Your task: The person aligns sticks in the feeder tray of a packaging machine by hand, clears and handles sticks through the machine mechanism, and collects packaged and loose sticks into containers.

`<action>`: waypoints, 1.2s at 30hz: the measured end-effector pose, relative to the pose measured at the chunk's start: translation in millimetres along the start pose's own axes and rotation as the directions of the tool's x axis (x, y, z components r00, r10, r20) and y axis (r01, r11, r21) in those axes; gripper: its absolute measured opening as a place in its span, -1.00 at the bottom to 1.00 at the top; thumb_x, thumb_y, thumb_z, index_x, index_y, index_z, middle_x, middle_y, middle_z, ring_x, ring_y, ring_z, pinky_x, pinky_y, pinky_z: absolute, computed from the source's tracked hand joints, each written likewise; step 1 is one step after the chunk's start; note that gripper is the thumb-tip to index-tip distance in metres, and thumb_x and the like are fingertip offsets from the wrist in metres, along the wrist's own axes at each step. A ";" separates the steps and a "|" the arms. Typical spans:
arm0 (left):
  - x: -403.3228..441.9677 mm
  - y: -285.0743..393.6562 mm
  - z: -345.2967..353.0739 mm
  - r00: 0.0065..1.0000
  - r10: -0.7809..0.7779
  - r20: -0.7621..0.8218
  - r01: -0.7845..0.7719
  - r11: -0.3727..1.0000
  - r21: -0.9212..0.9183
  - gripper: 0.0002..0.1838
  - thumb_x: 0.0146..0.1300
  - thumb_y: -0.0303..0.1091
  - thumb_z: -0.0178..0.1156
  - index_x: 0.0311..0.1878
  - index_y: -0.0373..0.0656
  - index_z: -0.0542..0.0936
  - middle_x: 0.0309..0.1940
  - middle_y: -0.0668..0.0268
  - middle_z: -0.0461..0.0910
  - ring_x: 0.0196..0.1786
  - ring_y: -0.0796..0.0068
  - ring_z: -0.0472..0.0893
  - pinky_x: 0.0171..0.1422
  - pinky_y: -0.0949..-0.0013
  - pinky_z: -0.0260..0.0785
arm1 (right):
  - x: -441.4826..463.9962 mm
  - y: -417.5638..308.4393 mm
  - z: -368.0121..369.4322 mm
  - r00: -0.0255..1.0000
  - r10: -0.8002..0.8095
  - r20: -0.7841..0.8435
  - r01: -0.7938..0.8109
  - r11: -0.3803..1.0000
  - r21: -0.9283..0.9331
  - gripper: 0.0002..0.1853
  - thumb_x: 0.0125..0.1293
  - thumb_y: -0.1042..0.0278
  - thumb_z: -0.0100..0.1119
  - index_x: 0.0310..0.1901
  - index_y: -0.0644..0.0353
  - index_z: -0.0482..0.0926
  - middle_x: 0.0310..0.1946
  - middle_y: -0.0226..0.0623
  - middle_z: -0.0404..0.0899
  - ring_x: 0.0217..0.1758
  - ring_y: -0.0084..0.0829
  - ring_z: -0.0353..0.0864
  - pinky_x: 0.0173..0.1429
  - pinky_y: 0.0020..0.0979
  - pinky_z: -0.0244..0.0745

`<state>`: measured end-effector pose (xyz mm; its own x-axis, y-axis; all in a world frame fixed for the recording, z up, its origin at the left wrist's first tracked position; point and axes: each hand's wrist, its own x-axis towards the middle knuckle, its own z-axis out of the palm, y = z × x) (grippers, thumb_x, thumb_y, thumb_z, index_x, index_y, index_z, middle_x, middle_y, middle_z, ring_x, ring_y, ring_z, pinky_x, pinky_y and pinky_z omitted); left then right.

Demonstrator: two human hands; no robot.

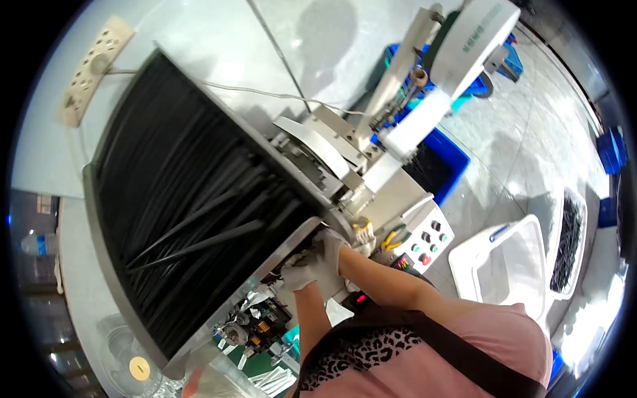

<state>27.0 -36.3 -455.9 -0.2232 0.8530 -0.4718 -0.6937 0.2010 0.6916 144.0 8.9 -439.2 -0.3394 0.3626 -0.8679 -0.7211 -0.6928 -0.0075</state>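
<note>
My left hand (300, 272), in a pale glove, is at the near edge of a large metal hopper (93, 205), its fingers curled in. Close beside it, my right hand (330, 248), also gloved, has bent fingers at the hopper's corner. What either hand holds is too small and hidden to make out. Long thin black strips (179, 186) fill the hopper, and a few lie crosswise on top. Beyond my right hand stand the machine's curved metal guard (315, 149) and its white arm (418, 126).
Yellow-handled pliers (396, 237) lie by a button panel (424, 242). A small mechanism (255, 328) sits near my left forearm. White bins (458, 265) and a blue bin (458, 159) stand to the right. A power strip (96, 69) and a clear round container (116, 361) are on the left.
</note>
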 end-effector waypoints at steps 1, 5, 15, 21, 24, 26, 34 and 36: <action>7.1 -2.0 -12.2 0.997 0.064 0.038 -0.072 0.966 0.249 -0.68 0.01 -0.43 -0.03 -0.17 -0.36 0.55 -0.22 0.10 0.56 -0.23 0.26 0.56 -0.08 0.39 0.43 | -20.7 -3.1 2.3 0.991 -0.133 -0.025 0.121 0.953 -0.279 -0.71 0.17 0.31 -0.04 -0.14 0.23 0.55 -0.21 -0.12 0.56 -0.11 -0.23 0.55 0.00 -0.26 0.47; -6.3 8.3 -1.3 0.904 -0.107 -0.414 -0.056 0.930 -0.363 -0.77 0.06 -0.31 0.08 -0.60 -0.24 0.39 -0.50 0.24 0.41 -0.30 0.36 0.48 -0.11 0.36 0.42 | 24.5 5.5 -8.8 0.898 -0.384 -0.216 0.156 0.735 -0.660 -0.74 0.21 0.21 0.00 -0.16 0.12 0.59 -0.23 -0.30 0.61 -0.13 -0.26 0.58 -0.15 -0.35 0.46; -16.5 -36.6 -44.5 0.931 0.366 -0.006 -0.360 0.918 0.166 -0.65 0.23 -0.32 0.05 0.02 -0.32 0.35 -0.03 0.16 0.38 0.03 0.27 0.42 0.14 0.28 0.38 | -24.5 -2.5 -3.7 0.894 -0.445 0.049 0.224 0.349 -0.910 -0.71 0.11 0.29 0.18 -0.11 0.12 0.54 -0.21 -0.31 0.58 -0.13 -0.36 0.56 -0.09 -0.42 0.41; -13.5 -46.8 -16.8 0.782 0.612 0.119 -0.497 0.496 0.712 -0.69 0.38 -0.26 -0.11 -0.12 -0.33 0.48 -0.15 0.15 0.49 -0.09 0.28 0.46 0.12 0.32 0.30 | 8.4 6.3 -21.1 0.936 -0.351 0.034 0.341 0.875 -0.345 -0.49 -0.10 0.18 0.38 -0.04 0.08 0.52 0.01 -0.31 0.52 0.04 -0.33 0.52 0.08 -0.44 0.40; -35.8 -34.2 27.7 0.890 0.376 -0.257 -0.278 0.896 0.347 -0.66 0.38 -0.20 -0.14 -0.18 -0.31 0.49 -0.16 0.20 0.50 -0.05 0.24 0.43 0.20 0.26 0.20 | 17.6 1.7 -30.8 0.822 -0.558 0.114 0.466 0.544 -0.698 -0.62 -0.01 0.14 0.27 -0.15 0.10 0.54 -0.22 -0.31 0.59 -0.17 -0.35 0.57 -0.10 -0.46 0.44; -30.0 -39.3 17.5 0.882 0.428 -0.199 -0.312 0.846 0.433 -0.68 0.37 -0.18 -0.12 -0.16 -0.26 0.49 -0.15 0.22 0.51 -0.01 0.33 0.41 0.21 0.31 0.19 | 16.9 11.7 -35.4 0.785 -0.595 0.172 0.471 0.393 -0.789 -0.66 0.02 0.12 0.24 -0.19 0.11 0.55 -0.30 -0.31 0.61 -0.24 -0.36 0.59 -0.16 -0.46 0.46; -50.2 -13.8 73.4 0.883 0.161 -0.441 -0.254 0.953 -0.162 -0.69 0.28 -0.30 0.02 0.03 -0.19 0.29 -0.08 0.20 0.41 -0.05 0.31 0.45 0.08 0.22 0.35 | -11.1 1.5 -24.5 0.828 -0.548 0.118 0.433 0.491 -0.756 -0.78 0.19 0.34 0.01 -0.13 0.08 0.54 -0.33 -0.42 0.59 -0.22 -0.49 0.58 -0.19 -0.51 0.46; -55.4 -8.8 78.9 0.879 0.052 -0.475 -0.151 0.973 -0.173 -0.72 0.28 -0.24 0.00 0.02 -0.11 0.33 0.00 0.24 0.36 0.05 0.38 0.39 0.15 0.20 0.28 | -19.2 5.3 -11.1 0.916 -0.399 -0.043 0.348 0.843 -0.411 -0.78 0.21 0.34 0.00 -0.12 0.07 0.54 -0.33 -0.42 0.59 -0.24 -0.49 0.58 -0.19 -0.49 0.47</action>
<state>99.5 -47.4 -392.8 -0.5575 0.5314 -0.6378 -0.7596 -0.0166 0.6501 153.4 -8.6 -428.0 0.0030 0.5815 -0.8135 -0.4773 -0.7140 -0.5122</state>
